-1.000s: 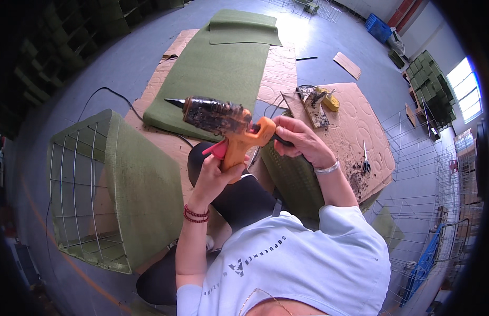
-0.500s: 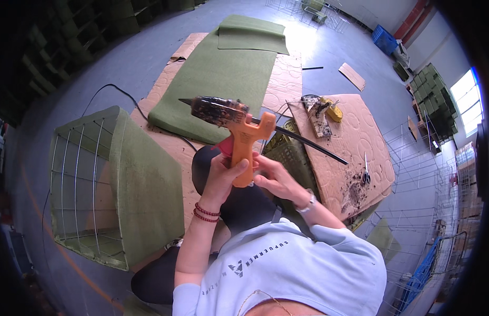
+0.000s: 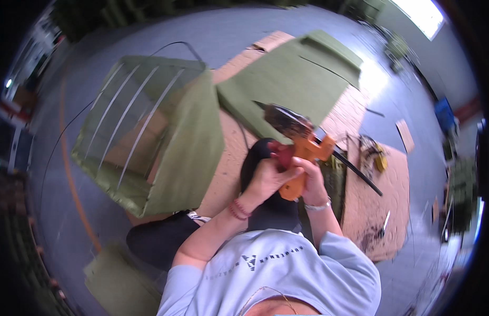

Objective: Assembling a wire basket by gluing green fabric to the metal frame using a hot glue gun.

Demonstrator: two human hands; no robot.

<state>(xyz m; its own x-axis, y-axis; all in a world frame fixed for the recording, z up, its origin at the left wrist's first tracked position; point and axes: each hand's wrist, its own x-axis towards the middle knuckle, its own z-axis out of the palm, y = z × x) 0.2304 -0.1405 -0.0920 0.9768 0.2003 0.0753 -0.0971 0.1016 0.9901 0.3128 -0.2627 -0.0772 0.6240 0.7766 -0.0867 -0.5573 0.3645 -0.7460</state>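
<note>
An orange hot glue gun [image 3: 309,148] is held up in front of my body, its nozzle end caked with black residue and tilted to the upper left. From its rear a black glue stick [image 3: 360,174] sticks out toward the lower right. My left hand [image 3: 268,179] is closed around the handle by the red trigger [image 3: 283,154]. On the handle's other side my right hand [image 3: 312,181] grips it too, thumb laid across near the left hand's fingers. Left of my hands stands a green felt-covered wire-frame box [image 3: 194,147], its open side showing bare metal wires.
Green felt sheet [image 3: 292,79] lies over cardboard on the floor ahead. To the right, a cardboard-topped surface [image 3: 392,184] carries scissors [image 3: 384,225], a yellow tool [image 3: 381,162] and dark scraps. A black cable [image 3: 65,129] runs beyond the box.
My view has turned left, so the scene sits further right and tilted. The glue gun has rotated clockwise in view. My right hand has come up higher along the handle.
</note>
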